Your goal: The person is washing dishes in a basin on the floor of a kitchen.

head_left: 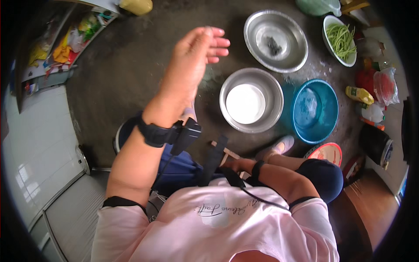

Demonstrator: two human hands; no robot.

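Note:
My left hand (pixel 203 47) is raised in front of me with the fingers bent and nothing in it. A black strap with a small black device (pixel 172 134) circles that wrist. Low by my lap is my right hand (pixel 237 165), close to a wooden frame piece (pixel 227 154) and a black strap (pixel 214 154); its fingers are mostly hidden. On the floor ahead stands a metal basin (pixel 226 111) whose round bottom looks bright white. Beyond it, a wider metal basin (pixel 252 39) has a dark scouring pad (pixel 273 46) inside. A blue plastic basin (pixel 332 127) sits to the right.
Green beans (pixel 340 39) fill a white bowl (pixel 352 62) at the far right. Bottles, including a yellow one (pixel 359 95), and bags line the right wall. A red-rimmed basin (pixel 327 152) is beside my right knee (pixel 320 180). Shelves (pixel 95 36) with packets stand at left.

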